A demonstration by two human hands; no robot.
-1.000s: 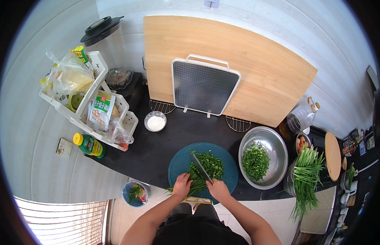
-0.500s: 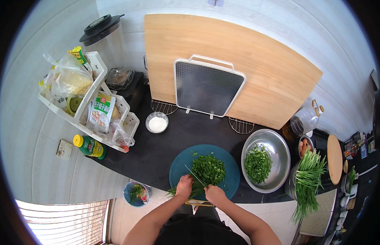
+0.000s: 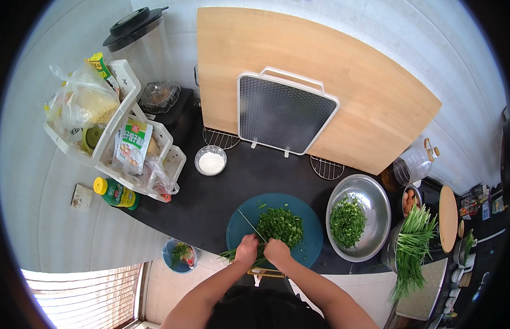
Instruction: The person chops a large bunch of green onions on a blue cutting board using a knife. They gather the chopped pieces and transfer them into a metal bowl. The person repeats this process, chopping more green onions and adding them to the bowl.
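Observation:
On a round teal cutting board (image 3: 311, 237), my left hand (image 3: 247, 250) is closed over a bunch of garlic chives (image 3: 228, 254), whose ends stick out at its left. My right hand (image 3: 277, 251) grips a kitchen knife (image 3: 252, 226) right beside it; the handle is hidden in the fist, and the thin blade points away to the far left. A heap of chopped chives (image 3: 281, 226) lies just beyond the hands. To the right, a steel bowl (image 3: 374, 219) holds more chopped greens (image 3: 347, 222).
Uncut chives (image 3: 414, 247) hang over a pot at the right, near eggs (image 3: 410, 200) and an oil jug (image 3: 411, 167). A small bowl of white powder (image 3: 211, 163) stands behind the board. At left are a white rack (image 3: 104, 153), a green bottle (image 3: 120, 194) and, lower, a waste bin (image 3: 179, 256).
My right hand has moved left and slightly away from me with the knife, closer to my left hand. My left hand keeps its hold on the chives. The whole view has shifted slightly.

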